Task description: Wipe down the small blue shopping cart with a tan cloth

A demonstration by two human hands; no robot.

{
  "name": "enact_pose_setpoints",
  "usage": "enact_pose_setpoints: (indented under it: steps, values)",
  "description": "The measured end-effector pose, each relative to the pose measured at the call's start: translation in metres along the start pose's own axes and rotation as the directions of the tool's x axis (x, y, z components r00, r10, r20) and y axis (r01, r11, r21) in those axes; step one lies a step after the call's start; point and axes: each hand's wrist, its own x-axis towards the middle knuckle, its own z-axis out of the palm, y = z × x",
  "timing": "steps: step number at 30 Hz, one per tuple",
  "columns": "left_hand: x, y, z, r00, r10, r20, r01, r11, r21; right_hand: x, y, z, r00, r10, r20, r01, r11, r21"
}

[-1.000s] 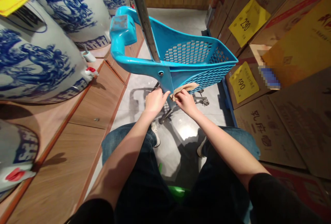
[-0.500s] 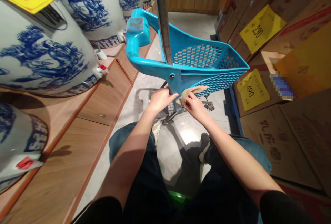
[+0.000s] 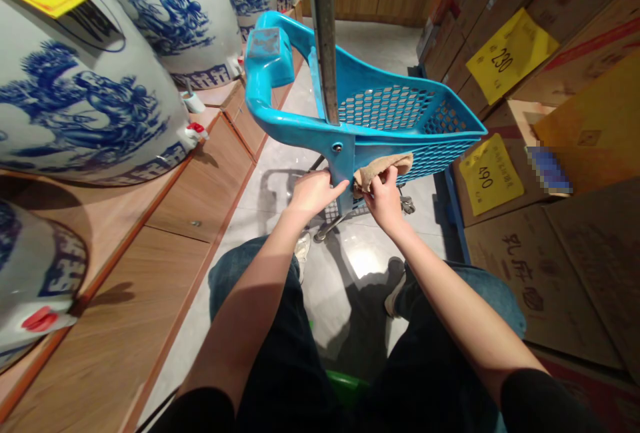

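Note:
A turquoise plastic shopping cart [image 3: 385, 108] with a mesh basket stands in front of me, and its handle [image 3: 265, 66] points away. My left hand [image 3: 314, 194] is closed around the cart's blue post below the basket. A beige cloth [image 3: 383, 170] is bunched against the basket's lower edge, pinched by my right hand [image 3: 384, 203]. A metal pole [image 3: 324, 33] rises from the cart's frame. The cart's lower wire rack and wheels are partly hidden behind my hands.
Large blue-and-white porcelain jars [image 3: 85, 103] stand on a wooden ledge [image 3: 197, 180] at left. Cardboard boxes [image 3: 543, 273] with yellow price tags [image 3: 511, 55] are stacked at right. My jeans-clad knees [image 3: 250, 280] lie below the cart, above a grey tiled floor [image 3: 360, 263].
The cart and hands sit further right in the view, and the jars and boxes have shifted too. The cloth is bunched higher against the basket's edge.

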Motion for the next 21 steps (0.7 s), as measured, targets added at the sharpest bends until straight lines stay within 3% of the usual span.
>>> enact_pose_setpoints:
  steps: [3, 7, 9, 14, 19, 21]
  values:
    - [0.001, 0.0, 0.001, 1.0, -0.002, -0.007, 0.001, 1.0, -0.013, -0.004, -0.005, 0.006, 0.999, -0.035, 0.039, 0.034, 0.999, 0.024]
    - [0.002, -0.002, 0.003, 1.0, -0.019, -0.011, 0.019, 1.0, -0.008, -0.01, -0.009, 0.008, 0.978, -0.037, 0.207, 0.046, 0.998, -0.035]
    - [0.003, -0.002, 0.004, 1.0, -0.025, -0.01, 0.025, 1.0, 0.003, -0.006, -0.007, 0.001, 0.98, -0.034, 0.197, 0.049, 0.996, -0.069]
    - [0.004, -0.004, 0.004, 1.0, -0.002, -0.008, 0.002, 1.0, 0.013, 0.007, 0.003, -0.012, 0.999, -0.043, 0.015, 0.044, 0.996, -0.08]
    - [0.005, -0.006, 0.006, 1.0, 0.016, -0.012, -0.016, 0.999, 0.028, -0.002, -0.004, 0.002, 0.967, -0.134, 0.215, 0.149, 0.987, -0.058]
    - [0.005, -0.007, 0.006, 1.0, 0.023, -0.014, -0.023, 0.999, 0.028, -0.001, -0.003, 0.002, 0.965, -0.146, 0.217, 0.154, 0.988, -0.019]
